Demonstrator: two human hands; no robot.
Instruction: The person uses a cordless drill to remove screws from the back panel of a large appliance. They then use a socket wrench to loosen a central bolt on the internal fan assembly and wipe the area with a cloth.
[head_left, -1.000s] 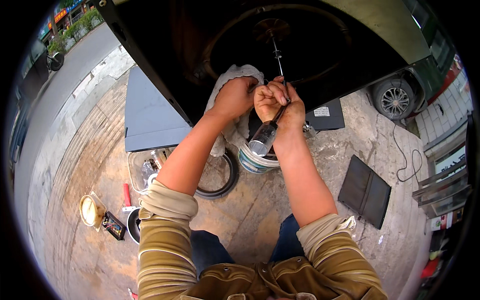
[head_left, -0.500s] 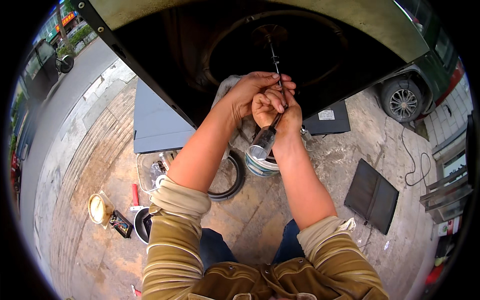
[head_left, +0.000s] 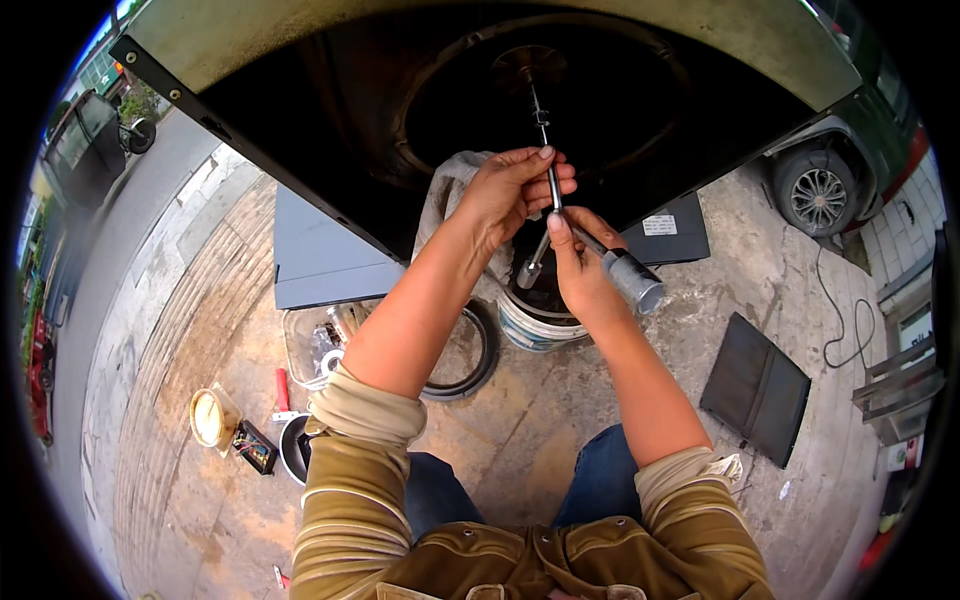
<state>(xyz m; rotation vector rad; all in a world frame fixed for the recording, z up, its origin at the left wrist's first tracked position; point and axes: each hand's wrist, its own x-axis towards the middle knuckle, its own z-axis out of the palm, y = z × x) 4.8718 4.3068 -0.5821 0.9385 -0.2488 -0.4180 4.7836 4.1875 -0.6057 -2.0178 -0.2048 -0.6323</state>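
A three-armed socket wrench (head_left: 555,190) points up into the dark housing (head_left: 350,110), its upper arm in line with a thin metal shaft (head_left: 537,105) that runs to a round hub (head_left: 530,70). My left hand (head_left: 500,195) is closed lightly about that upper arm, thumb and forefinger near its top. Lower down, my right hand (head_left: 585,268) grips the wrench at its junction, thumb upward. One arm with a small socket (head_left: 530,274) hangs on the left of this hand; a wider grey socket (head_left: 640,284) sticks out on the right. Whether the upper end is seated on the shaft I cannot tell.
A grey cloth (head_left: 447,195) hangs by my left wrist. Beneath stand a white bucket (head_left: 530,332) and a black ring (head_left: 485,365). At left lie a clear bin (head_left: 300,330), a red-handled tool (head_left: 282,388) and a bowl (head_left: 293,450); a dark panel (head_left: 757,390) lies right.
The wrench has turned: its wide socket swung from below my hands to the right, and the small socket now shows. My right hand moved slightly down and right, its grip shifted.
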